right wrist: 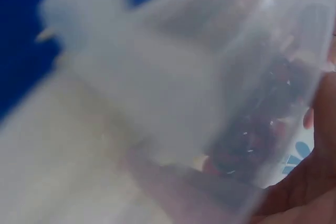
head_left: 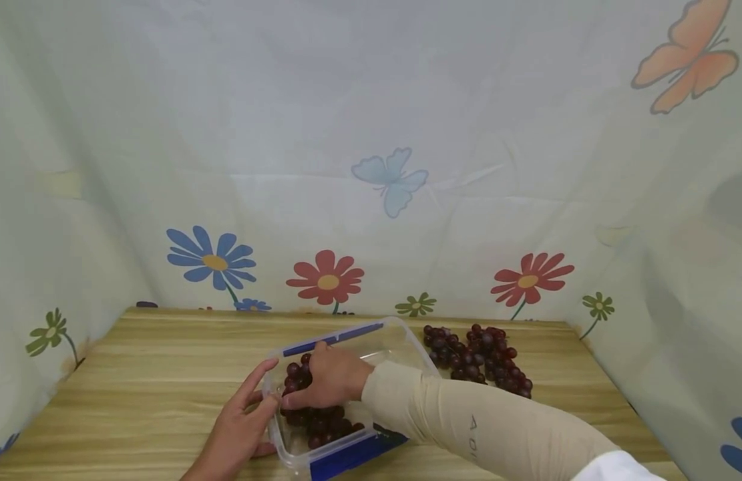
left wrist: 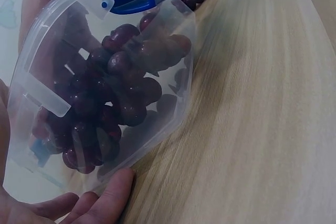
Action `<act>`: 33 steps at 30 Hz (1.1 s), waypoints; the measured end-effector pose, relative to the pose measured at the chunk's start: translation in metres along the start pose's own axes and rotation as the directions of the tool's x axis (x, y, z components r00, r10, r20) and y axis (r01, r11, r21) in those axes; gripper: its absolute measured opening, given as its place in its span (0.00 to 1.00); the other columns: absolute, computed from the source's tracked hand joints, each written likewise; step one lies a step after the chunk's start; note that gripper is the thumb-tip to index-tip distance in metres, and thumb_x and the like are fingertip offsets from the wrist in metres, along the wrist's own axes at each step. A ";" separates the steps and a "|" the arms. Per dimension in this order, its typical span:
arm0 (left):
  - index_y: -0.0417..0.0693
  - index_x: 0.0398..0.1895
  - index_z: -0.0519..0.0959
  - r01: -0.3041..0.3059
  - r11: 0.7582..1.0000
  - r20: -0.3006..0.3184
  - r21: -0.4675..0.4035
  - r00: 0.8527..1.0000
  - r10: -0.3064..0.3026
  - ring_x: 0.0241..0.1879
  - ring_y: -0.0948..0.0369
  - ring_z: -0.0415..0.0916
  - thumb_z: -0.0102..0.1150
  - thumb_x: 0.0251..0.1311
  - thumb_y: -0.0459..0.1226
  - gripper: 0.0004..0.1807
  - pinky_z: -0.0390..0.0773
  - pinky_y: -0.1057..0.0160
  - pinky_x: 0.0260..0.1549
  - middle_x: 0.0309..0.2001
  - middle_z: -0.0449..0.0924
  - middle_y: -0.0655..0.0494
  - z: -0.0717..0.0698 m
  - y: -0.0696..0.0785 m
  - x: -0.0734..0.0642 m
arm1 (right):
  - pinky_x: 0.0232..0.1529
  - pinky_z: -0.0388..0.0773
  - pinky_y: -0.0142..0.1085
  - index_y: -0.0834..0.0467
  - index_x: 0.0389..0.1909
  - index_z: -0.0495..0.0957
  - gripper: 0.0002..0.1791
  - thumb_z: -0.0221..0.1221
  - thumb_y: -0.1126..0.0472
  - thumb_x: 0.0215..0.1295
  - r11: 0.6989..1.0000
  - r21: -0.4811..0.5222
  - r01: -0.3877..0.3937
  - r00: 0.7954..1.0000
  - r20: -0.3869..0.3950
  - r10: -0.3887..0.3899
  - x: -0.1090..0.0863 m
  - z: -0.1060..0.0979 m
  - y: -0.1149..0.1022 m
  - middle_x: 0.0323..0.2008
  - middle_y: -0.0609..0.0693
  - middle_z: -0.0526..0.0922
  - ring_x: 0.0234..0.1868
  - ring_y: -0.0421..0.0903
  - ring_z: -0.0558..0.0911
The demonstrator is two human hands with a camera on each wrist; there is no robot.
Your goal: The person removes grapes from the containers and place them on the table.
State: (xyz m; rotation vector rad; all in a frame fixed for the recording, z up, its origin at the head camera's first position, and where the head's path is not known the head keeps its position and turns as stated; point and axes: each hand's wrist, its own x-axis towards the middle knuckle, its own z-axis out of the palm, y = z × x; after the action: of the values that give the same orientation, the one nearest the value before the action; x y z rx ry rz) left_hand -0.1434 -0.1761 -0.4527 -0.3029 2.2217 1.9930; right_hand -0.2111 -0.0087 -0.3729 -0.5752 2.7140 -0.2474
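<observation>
A clear plastic container (head_left: 407, 337) with blue clips sits askew on the table, dark red grapes (head_left: 322, 424) piled in its left part. My left hand (head_left: 238, 421) lies against the container's left wall, fingers stretched along the outside and fingertips by the rim. In the left wrist view those fingers (left wrist: 113, 198) touch the wall low down, near the tabletop. Reaching in over the near right side, my right hand (head_left: 330, 377) grips the bunch, thumb and fingers on either side of it; some fingertips are hidden. The right wrist view is blurred, with the grapes (right wrist: 249, 140) seen through plastic.
More bunches of grapes (head_left: 481, 354) lie on the wooden table (head_left: 142, 394) right of the container, partly behind my right sleeve (head_left: 491, 421). A blue clip (head_left: 352, 457) hangs outward at the container's near side. A flower-printed curtain (head_left: 286, 220) encloses the table.
</observation>
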 end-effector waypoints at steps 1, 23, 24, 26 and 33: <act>0.75 0.78 0.61 -0.002 1.000 0.000 0.002 1.000 0.002 0.51 0.49 0.82 0.53 0.71 0.40 0.34 0.92 0.45 0.34 0.72 0.63 0.29 0.000 0.000 0.000 | 0.38 0.86 0.36 0.63 0.57 0.80 0.47 0.63 0.23 0.57 1.000 0.024 -0.007 1.000 0.014 0.007 0.000 -0.001 0.000 0.46 0.54 0.86 0.37 0.45 0.85; 0.76 0.79 0.59 0.007 1.000 0.003 0.003 1.000 -0.007 0.55 0.46 0.80 0.54 0.74 0.44 0.33 0.91 0.44 0.36 0.73 0.60 0.28 -0.003 0.003 0.002 | 0.56 0.85 0.63 0.55 0.61 0.76 0.33 0.72 0.43 0.61 0.751 0.655 -0.084 0.993 0.120 0.006 0.005 0.006 0.011 0.55 0.54 0.84 0.53 0.53 0.84; 0.76 0.79 0.59 0.007 1.000 0.003 0.005 1.000 -0.007 0.56 0.45 0.80 0.54 0.74 0.43 0.33 0.91 0.44 0.36 0.73 0.60 0.28 -0.003 0.003 0.002 | 0.59 0.84 0.61 0.54 0.61 0.77 0.31 0.72 0.44 0.62 0.744 0.665 -0.063 0.994 0.109 -0.013 0.006 0.007 0.010 0.55 0.53 0.84 0.54 0.51 0.84; 0.76 0.79 0.59 0.008 1.000 0.006 0.006 1.000 -0.008 0.57 0.44 0.79 0.53 0.74 0.43 0.33 0.91 0.44 0.36 0.73 0.60 0.28 -0.004 0.004 0.002 | 0.63 0.83 0.57 0.54 0.58 0.80 0.26 0.73 0.49 0.63 0.728 0.685 -0.019 0.995 0.081 -0.050 0.008 0.010 0.009 0.53 0.50 0.86 0.52 0.47 0.84; 0.76 0.79 0.59 0.031 1.000 0.013 0.002 0.999 -0.031 0.57 0.45 0.79 0.54 0.73 0.44 0.34 0.92 0.45 0.36 0.73 0.61 0.29 -0.001 0.006 0.004 | 0.61 0.84 0.51 0.58 0.54 0.80 0.27 0.76 0.54 0.57 0.751 0.659 -0.030 0.997 0.076 -0.027 0.006 0.013 0.004 0.47 0.49 0.85 0.46 0.45 0.82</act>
State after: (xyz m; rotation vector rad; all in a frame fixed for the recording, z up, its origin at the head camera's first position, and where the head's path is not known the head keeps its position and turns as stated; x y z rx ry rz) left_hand -0.1489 -0.1771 -0.4475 -0.3211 2.1979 1.9714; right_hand -0.2131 -0.0090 -0.3881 -0.3503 2.3074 -1.1060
